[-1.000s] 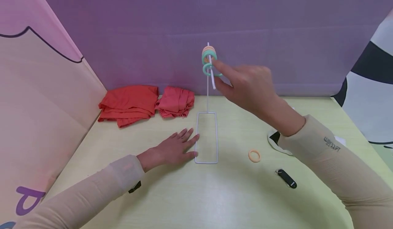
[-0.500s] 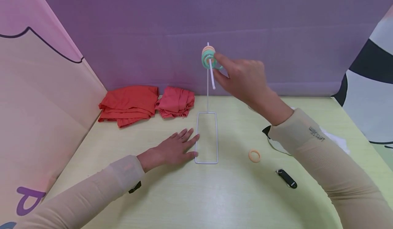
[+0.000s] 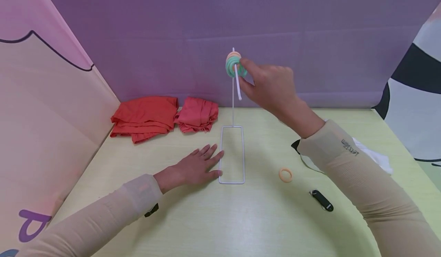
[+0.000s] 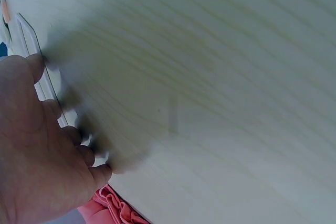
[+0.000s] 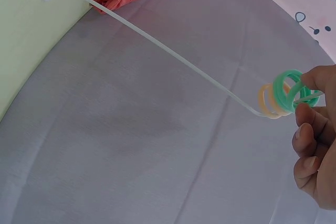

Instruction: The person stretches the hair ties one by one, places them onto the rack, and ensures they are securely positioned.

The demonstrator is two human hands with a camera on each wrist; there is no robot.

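A white wire stand (image 3: pixel 243 155) has a rectangular base on the table, a tall post and an arm at its top that points toward me. Several peach rings (image 5: pixel 265 99) and mint-green rings (image 3: pixel 230 69) hang on that arm. My right hand (image 3: pixel 275 86) pinches a mint-green ring (image 5: pixel 311 98) between thumb and index finger, around the arm beside the others. Its other fingers are curled. My left hand (image 3: pixel 193 167) lies flat with spread fingers, its fingertips touching the left side of the base. In the left wrist view these fingers (image 4: pixel 72 135) reach the white wire.
A peach ring (image 3: pixel 285 175) and a black folding tool or key fob (image 3: pixel 322 200) lie on the table (image 3: pixel 241 226) at right. White-and-black cloth (image 3: pixel 375 155) sits partly under the right forearm. Two folded red cloths (image 3: pixel 148 115) are at back left. A purple curtain (image 3: pixel 172 38) stands behind.
My right hand has moved the mint-green ring back along the arm, up against the other rings. My left hand has stayed still on the base.
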